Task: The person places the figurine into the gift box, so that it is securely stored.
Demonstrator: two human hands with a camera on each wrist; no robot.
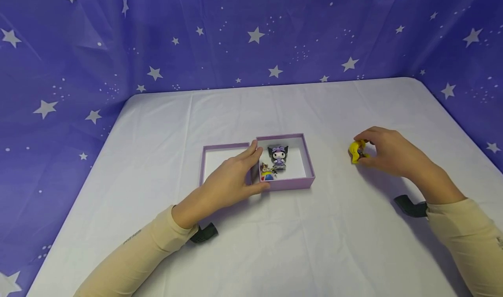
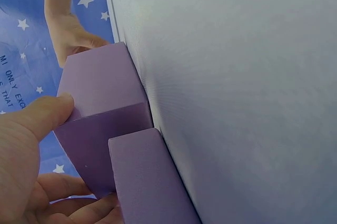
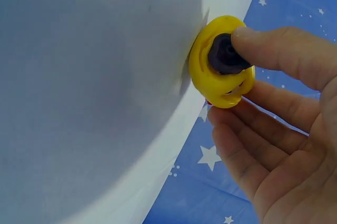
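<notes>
My left hand (image 1: 225, 179) grips the left side of a purple box (image 1: 291, 184), its thumb at the front corner and its fingers toward the back. In the left wrist view, the thumb (image 2: 58, 110) lies on an edge of that box. Inside it are a black-eared figurine (image 1: 279, 156) in purple and a smaller figurine (image 1: 267, 173) with blue, yellow and red on it. On the right, my right hand (image 1: 397, 153) pinches a yellow toy figure (image 1: 355, 153) at the tabletop. The right wrist view shows the thumb on a dark round part of the yellow figure (image 3: 202, 66).
A shallow purple-rimmed box lid (image 1: 225, 147) lies just left of the box, partly covered by the left hand. White cloth (image 1: 334, 236) covers the table. A blue curtain with stars (image 1: 235, 26) hangs behind it and along the sides.
</notes>
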